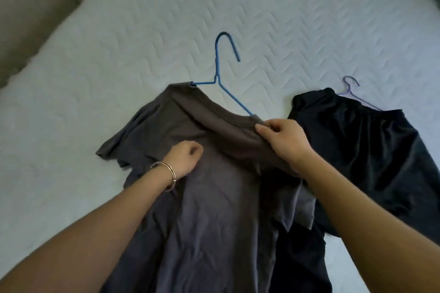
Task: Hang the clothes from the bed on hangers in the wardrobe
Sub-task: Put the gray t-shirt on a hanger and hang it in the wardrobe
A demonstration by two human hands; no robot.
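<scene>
The right hand (283, 143) pinches the grey shirt (214, 197) at its collar, the left hand (184, 162) is curled with its grip unclear — the blue hanger (220, 71) is half-threaded; wardrobe hanging remains.

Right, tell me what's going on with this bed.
A person is fitting a blue hanger into a grey T-shirt spread on the bed. The right hand pinches the collar beside the hanger's exposed arm; the left hand lies curled on the shirt's chest. The hook sticks out above the neck. A black garment with a purple hanger lies alongside.
</scene>
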